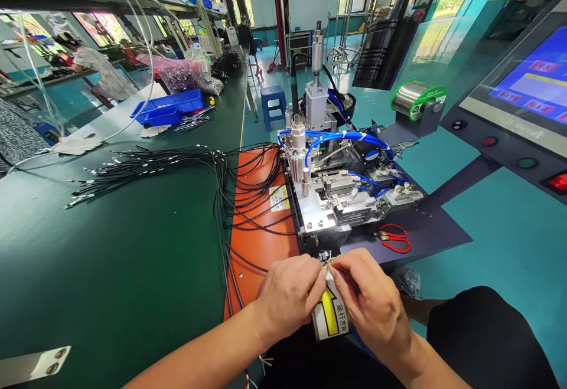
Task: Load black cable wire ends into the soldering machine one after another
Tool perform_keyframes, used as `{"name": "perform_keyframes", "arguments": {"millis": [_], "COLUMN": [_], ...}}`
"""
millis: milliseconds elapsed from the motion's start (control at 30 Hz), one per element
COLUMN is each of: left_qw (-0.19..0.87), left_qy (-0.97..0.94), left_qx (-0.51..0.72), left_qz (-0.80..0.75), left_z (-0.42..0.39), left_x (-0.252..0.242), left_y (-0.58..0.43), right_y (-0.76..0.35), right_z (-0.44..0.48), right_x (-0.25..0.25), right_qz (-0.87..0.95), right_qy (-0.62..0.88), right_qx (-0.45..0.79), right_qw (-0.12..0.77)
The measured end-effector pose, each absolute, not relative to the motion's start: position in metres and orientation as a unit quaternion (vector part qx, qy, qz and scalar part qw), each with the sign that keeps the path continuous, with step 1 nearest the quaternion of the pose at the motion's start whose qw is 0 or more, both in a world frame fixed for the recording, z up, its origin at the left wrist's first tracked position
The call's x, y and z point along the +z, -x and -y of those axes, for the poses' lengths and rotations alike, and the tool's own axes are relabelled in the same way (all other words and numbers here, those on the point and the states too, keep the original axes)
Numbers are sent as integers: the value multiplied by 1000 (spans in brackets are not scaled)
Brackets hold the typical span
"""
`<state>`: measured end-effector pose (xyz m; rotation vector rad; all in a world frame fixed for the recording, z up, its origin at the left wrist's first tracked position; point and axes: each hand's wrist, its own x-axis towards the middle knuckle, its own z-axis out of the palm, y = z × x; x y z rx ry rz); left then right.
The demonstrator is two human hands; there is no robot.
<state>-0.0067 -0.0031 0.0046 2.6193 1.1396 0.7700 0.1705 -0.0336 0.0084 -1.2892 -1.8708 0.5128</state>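
Observation:
Both my hands meet at the front edge of a small metal machine (336, 200) with blue air hoses. My left hand (290, 297) and my right hand (370, 297) are closed in pinches, fingertips almost touching, on the thin end of a black cable (326, 261) beside a small black connector. Just under my fingers is a label with a yellow arrow (330, 318). A bundle of black cables (177, 167) fans out to the left over an orange mat (259, 241) and the green bench (110, 271).
Red-handled snips (394, 238) lie right of the machine. A solder spool (416, 98) and a control panel with a screen (531, 88) stand at the right. Blue bins (170, 107) and bagged parts sit far down the bench. Another person (100, 70) works at the left.

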Motion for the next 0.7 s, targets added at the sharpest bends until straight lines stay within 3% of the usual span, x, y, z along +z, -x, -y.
{"name": "perform_keyframes", "arguments": {"millis": [100, 267, 500, 700], "left_qw": [89, 89, 80, 87], "left_qy": [-881, -882, -886, -882], "left_qx": [255, 252, 267, 278], "left_qz": [-388, -387, -370, -371], "left_z": [4, 4, 4, 5], "left_x": [5, 5, 5, 5], "left_y": [7, 5, 6, 6], "right_y": [-171, -189, -206, -200], "right_z": [33, 22, -4, -3], "right_x": [10, 27, 41, 43], "right_qz": [750, 660, 609, 605], "right_qy": [507, 558, 515, 507], "right_qx": [198, 295, 517, 536], "right_qw": [376, 407, 310, 300]}}
